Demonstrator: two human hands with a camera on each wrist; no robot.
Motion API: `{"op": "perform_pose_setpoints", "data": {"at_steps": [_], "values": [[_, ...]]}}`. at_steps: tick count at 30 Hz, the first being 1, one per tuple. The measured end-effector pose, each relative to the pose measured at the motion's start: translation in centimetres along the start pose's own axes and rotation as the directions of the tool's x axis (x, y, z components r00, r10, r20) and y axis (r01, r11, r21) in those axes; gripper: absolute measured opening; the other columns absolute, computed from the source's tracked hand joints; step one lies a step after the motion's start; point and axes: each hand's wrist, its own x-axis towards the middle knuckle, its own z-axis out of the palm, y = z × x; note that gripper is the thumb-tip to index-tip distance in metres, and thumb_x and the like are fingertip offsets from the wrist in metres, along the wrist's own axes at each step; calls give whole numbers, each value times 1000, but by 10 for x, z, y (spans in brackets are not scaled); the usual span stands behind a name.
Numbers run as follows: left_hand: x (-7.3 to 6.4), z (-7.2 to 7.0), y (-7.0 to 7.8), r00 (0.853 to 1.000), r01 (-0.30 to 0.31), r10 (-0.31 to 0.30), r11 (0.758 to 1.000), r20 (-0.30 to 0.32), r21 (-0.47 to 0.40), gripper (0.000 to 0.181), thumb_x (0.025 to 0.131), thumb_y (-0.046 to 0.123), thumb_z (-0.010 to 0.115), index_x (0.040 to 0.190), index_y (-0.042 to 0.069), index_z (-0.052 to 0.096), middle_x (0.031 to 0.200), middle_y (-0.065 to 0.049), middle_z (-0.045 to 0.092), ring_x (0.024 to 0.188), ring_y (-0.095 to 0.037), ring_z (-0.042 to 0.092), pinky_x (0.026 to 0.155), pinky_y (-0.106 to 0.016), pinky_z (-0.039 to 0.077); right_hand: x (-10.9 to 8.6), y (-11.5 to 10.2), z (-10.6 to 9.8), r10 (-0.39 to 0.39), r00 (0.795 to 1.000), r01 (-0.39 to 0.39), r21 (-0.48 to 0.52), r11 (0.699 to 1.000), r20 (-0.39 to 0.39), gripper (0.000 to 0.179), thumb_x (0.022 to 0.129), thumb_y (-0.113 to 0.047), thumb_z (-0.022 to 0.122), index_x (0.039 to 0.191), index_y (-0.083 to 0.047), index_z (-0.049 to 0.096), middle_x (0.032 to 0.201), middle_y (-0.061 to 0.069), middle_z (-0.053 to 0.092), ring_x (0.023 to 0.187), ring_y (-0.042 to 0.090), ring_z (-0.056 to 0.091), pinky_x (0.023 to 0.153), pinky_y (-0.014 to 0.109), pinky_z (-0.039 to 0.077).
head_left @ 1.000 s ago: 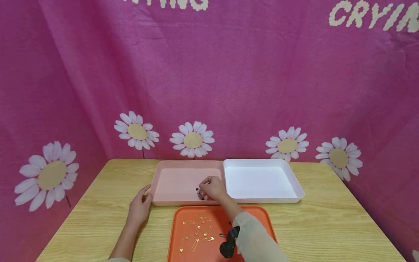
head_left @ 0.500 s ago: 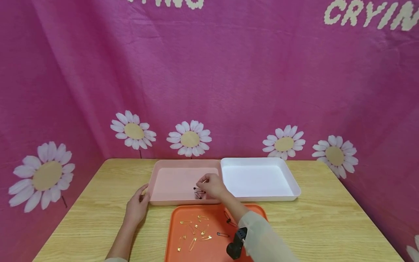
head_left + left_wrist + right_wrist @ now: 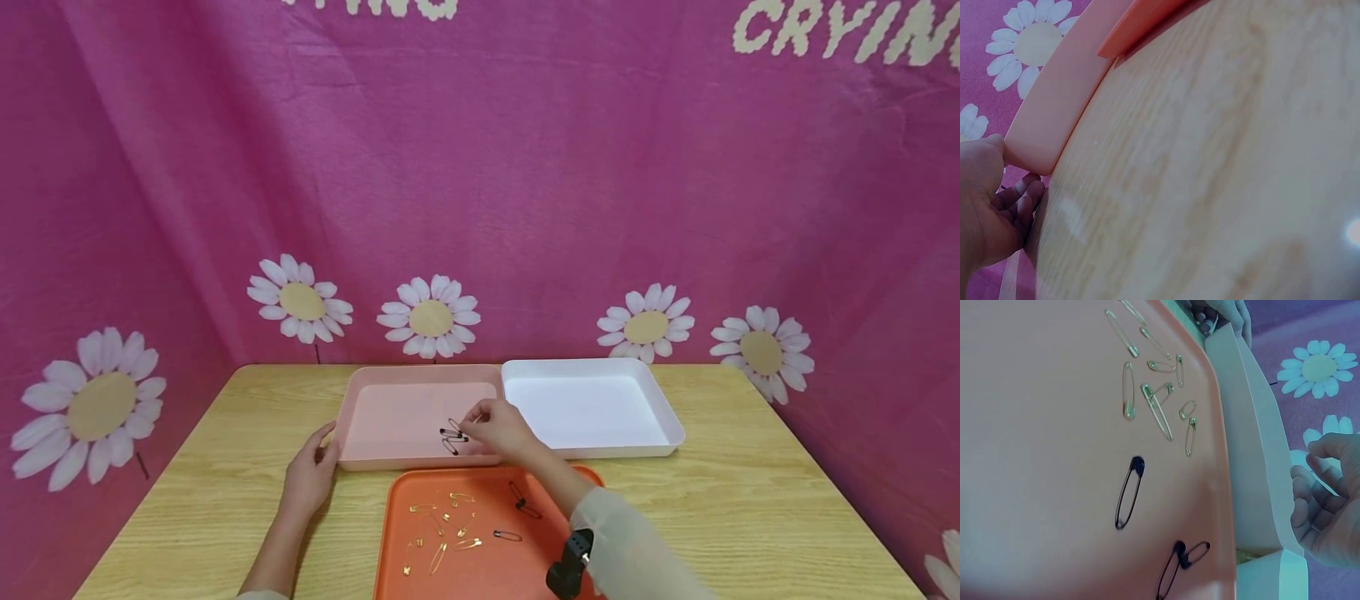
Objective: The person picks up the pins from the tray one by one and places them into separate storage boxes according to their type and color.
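The left hand grips the pink tray; whether the right hand pinches the black pin cannot be told. Apparent step: pin placement. Next: return to the orange tray.

- The pink tray lies flat toward the table's far edge.
- Several thin black safety pins lie in it, bunched toward its near right corner.
- On the orange tray, gold safety pins lie scattered toward its left edge.
- Three other black pins lie right of them, two touching near the far edge.
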Motion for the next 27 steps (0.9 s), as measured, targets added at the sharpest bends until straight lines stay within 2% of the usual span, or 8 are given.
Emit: {"op": "perform_pose_setpoints", "data": {"at_steps": [10, 18, 27], "values": [[2, 2, -3, 1000, -8, 8, 1000, -7, 4, 42, 99, 25, 40, 137, 8, 43, 107, -22, 63, 98, -31, 57, 84, -42, 43, -9, 5, -9, -40, 999, 41, -80, 996, 15, 12, 83, -19, 65, 81, -7, 67, 66, -2, 55, 62, 10, 46, 59, 24, 39], [4, 2, -2, 1000, -6, 6, 1000, 1, -1, 43, 99, 25, 40, 138, 8, 43, 109, -23, 62, 101, -32, 57, 87, -45, 42, -17, 8, -14, -44, 998, 47, -89, 995, 37, 13, 85, -20, 64, 82, -7, 66, 68, -1, 56, 64, 12, 47, 58, 25, 40], [2, 1, -3, 1000, 1, -1, 1000, 2, -5, 43, 99, 24, 40, 138, 8, 42, 109, -23, 61, 102, -33, 56, 89, -47, 41, -26, 14, -17, -29, 997, 32, -48, 998, 73, 13, 86, -19, 63, 84, -6, 65, 65, -1, 55, 58, 10, 48, 54, 24, 40]]}}
